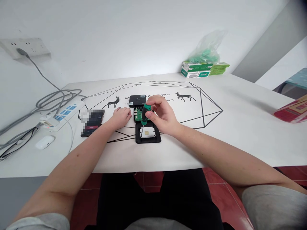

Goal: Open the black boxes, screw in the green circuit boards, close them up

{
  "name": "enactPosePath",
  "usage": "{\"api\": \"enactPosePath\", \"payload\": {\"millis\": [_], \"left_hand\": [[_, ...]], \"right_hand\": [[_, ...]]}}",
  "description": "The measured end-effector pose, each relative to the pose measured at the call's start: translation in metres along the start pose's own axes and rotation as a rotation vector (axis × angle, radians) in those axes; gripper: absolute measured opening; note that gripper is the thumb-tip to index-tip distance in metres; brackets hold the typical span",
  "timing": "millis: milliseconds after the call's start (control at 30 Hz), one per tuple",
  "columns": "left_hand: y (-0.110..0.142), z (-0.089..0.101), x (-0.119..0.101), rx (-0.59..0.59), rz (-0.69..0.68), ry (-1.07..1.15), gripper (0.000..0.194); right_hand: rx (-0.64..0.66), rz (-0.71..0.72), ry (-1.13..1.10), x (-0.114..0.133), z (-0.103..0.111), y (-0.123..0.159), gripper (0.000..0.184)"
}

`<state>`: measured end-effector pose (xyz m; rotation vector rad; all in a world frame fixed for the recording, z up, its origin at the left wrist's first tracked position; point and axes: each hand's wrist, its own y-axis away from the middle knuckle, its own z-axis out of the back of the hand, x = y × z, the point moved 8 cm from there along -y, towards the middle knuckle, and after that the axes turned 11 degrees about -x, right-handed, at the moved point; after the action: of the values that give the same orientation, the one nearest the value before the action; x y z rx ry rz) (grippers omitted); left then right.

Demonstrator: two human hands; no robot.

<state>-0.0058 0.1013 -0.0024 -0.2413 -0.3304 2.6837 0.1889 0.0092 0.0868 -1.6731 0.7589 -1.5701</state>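
Observation:
A green-and-black screwdriver (145, 112) is gripped in my right hand (165, 116). Its shaft points down to the left part of a black open casing (156, 140) holding a silver plate with a small gold square. Just behind that casing lies a green circuit board (138, 115) in a black housing, partly covered by the right hand. Farther back is a flat black lid (137, 100) with small labels. My left hand (122, 116) rests on the table to the left of the board, fingers curled in; whatever they may hold is hidden.
On the left lie a phone (93, 123), a white power strip (64, 115), grey cables (51, 99) and a white earbud case (45, 142). Green-and-white boxes (196, 68) with a plastic bag (207, 49) stand at the back right. A red package (291, 110) is at the right edge.

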Motion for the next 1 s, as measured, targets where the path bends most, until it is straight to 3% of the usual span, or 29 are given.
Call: {"api": "enactPosePath", "payload": {"millis": [233, 533, 700, 1000], "left_hand": [[0.003, 0.002, -0.002, -0.005, -0.013, -0.009, 0.043], [0.003, -0.001, 0.000, 0.015, -0.029, -0.054, 0.044], [0.003, -0.001, -0.001, 0.023, -0.024, -0.045, 0.045], [0.004, -0.009, 0.009, 0.013, 0.027, -0.034, 0.047]], "right_hand": [[-0.010, -0.103, -0.168, -0.010, -0.005, 0.004, 0.035], [0.045, -0.072, -0.135, 0.000, -0.003, 0.006, 0.018], [0.002, 0.064, 0.063, 0.005, 0.000, 0.002, 0.023], [0.001, 0.031, 0.065, -0.002, -0.001, 0.002, 0.029]]}}
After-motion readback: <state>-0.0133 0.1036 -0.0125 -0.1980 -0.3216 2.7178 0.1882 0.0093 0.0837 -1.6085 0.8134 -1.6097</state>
